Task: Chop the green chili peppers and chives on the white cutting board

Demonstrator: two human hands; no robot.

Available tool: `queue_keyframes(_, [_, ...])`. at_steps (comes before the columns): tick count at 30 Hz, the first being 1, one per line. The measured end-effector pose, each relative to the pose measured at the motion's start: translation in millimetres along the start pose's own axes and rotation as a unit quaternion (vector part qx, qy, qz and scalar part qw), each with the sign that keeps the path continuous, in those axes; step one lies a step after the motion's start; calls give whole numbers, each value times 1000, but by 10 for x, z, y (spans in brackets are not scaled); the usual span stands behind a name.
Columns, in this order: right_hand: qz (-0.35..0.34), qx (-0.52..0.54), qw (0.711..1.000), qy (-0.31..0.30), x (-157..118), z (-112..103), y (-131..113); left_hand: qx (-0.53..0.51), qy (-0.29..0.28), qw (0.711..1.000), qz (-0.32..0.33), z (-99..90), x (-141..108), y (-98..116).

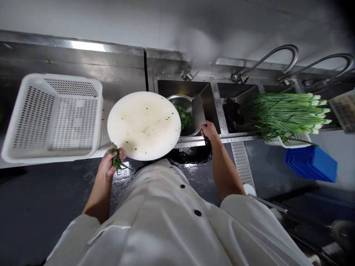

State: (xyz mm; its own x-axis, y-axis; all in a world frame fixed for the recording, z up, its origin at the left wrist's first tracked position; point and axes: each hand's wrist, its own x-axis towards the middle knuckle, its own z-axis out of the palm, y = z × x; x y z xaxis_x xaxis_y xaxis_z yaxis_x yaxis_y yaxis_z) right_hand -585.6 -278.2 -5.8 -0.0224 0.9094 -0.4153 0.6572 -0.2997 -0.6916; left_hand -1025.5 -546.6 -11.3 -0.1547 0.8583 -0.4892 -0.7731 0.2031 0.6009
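A round white cutting board (144, 125) lies on the steel counter, with a few green scraps scattered on it. Beside its lower left edge, my left hand (108, 161) is closed around a small bunch of greens (118, 159). My right hand (210, 130) grips the dark handle of a cleaver (198, 112). The broad blade is over the right side of a round metal pot (177, 97), which sits in the sink just right of the board. Chopped greens (183, 120) lie inside the pot.
An empty white perforated basket (76, 122) stands at the left. Further right are more sinks with curved faucets (266, 59), a large pile of long green stalks (288, 112) over a white basket, and blue containers (313, 162) below. A dark container (191, 154) is under the counter edge.
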Motion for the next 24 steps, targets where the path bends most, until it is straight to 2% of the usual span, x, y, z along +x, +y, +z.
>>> queue_keyframes(3, [-3,-125,991,53,-59,143,-150,8,-9,1000,-13,-14,0,-32])
queue_keyframes(7, [-37,-265,959,94,-369,456,-356,41,-42,998,-32,69,-34,-65])
queue_keyframes(11, [-109,-301,946,51,-698,963,-592,117,-136,983,-47,196,-120,-132])
queue_keyframes(14, [-189,-325,927,-12,-696,1401,-837,228,-247,938,-81,335,-133,-278])
queue_keyframes(17, [-295,-380,875,-58,-589,1626,-1044,395,-312,853,-137,573,-54,-601])
queue_keyframes(19, [-342,-369,863,-45,-598,1547,-1037,539,-309,768,-153,786,48,-969])
queue_keyframes(20, [-361,-347,865,-30,-640,1433,-956,615,-305,712,-149,906,111,-1207])
queue_keyframes(22, [-386,-286,877,-10,-780,1084,-604,734,-300,597,-122,1171,261,-1780])
queue_keyframes(23, [-387,-251,887,-10,-864,865,-331,772,-300,549,-108,1316,348,-2104])
queue_keyframes(24, [-378,-218,900,-25,-946,626,1,796,-299,516,-100,1470,447,-2440])
